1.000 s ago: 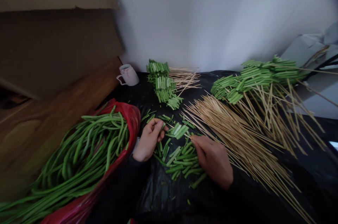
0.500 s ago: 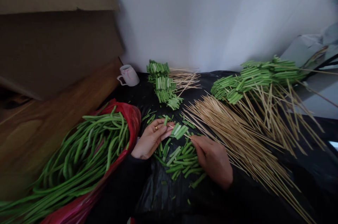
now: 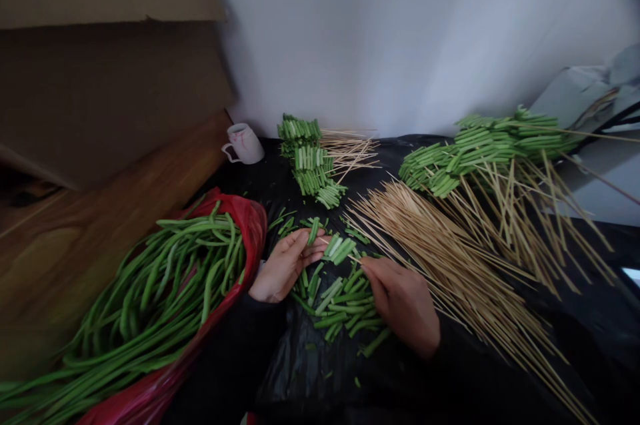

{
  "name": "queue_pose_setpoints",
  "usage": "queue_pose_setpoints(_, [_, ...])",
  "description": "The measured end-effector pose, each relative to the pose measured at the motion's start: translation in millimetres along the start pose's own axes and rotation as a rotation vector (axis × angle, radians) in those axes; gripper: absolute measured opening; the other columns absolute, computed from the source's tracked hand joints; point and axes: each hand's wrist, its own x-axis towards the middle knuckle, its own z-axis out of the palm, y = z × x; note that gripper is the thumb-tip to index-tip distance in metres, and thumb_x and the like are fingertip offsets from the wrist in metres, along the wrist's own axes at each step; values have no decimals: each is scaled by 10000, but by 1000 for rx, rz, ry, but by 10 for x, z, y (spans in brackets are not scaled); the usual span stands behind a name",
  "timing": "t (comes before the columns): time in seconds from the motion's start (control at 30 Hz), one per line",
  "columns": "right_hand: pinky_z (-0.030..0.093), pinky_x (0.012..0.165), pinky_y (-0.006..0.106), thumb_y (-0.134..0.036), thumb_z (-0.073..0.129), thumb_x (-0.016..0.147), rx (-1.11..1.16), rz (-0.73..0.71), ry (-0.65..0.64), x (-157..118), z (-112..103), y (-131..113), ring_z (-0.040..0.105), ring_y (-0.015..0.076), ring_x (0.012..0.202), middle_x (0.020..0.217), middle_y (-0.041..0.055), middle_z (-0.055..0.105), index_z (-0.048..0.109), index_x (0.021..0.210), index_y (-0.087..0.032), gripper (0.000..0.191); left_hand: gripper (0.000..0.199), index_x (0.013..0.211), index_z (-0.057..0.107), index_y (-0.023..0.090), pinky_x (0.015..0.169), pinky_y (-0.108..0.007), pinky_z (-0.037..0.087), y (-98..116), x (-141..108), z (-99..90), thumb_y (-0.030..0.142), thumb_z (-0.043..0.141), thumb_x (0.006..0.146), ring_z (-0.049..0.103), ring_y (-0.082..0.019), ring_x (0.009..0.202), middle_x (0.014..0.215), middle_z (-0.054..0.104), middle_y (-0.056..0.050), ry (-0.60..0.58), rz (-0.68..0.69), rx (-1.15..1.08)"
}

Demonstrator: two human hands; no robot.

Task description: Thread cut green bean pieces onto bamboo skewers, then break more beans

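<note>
My left hand [image 3: 287,265] pinches a short piece of green bean [image 3: 313,231] between thumb and fingers, at the tip of a thin wooden skewer. The skewer [image 3: 355,259] is gripped near its other side by my right hand [image 3: 404,305], fingers closed around it. Several cut bean pieces [image 3: 340,249] are threaded side by side on the skewer between my hands. Below them lies a loose pile of cut bean pieces [image 3: 350,305] on the black plastic sheet [image 3: 300,378].
At left, a red plastic bag [image 3: 257,225] holds long whole beans [image 3: 170,271]. A white mug [image 3: 244,143] stands near the wall. Filled bean skewers [image 3: 313,165] are stacked at the back, with more filled skewers [image 3: 490,145] at right. Bare skewers [image 3: 450,265] lie right of my hand.
My left thumb and fingers have shifted slightly on the bean piece, which now stands a little more upright at the skewer tip. My right hand has hardly moved.
</note>
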Motion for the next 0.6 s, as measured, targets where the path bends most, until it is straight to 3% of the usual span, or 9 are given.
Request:
queue_pose_setpoints(0.4, [454,745,238,-187,409,974,-16,6,-17,-3,14,7,660,147,805,851,40,687,671,1014,-191,266,272,992,726,171,743,-190,506,-4,0,10,324,755,769,619,-93,770,815,688,-12,-44,30,54])
queue_pose_setpoints(0.6, [462,769,232,-177,421,967,-2,4,-13,-2,13,8,667,151,851,896,44,697,669,1016,-196,254,245,926,715,169,724,-190,492,-2,2,14,335,768,753,622,-106,809,861,701,-27,-39,56,65])
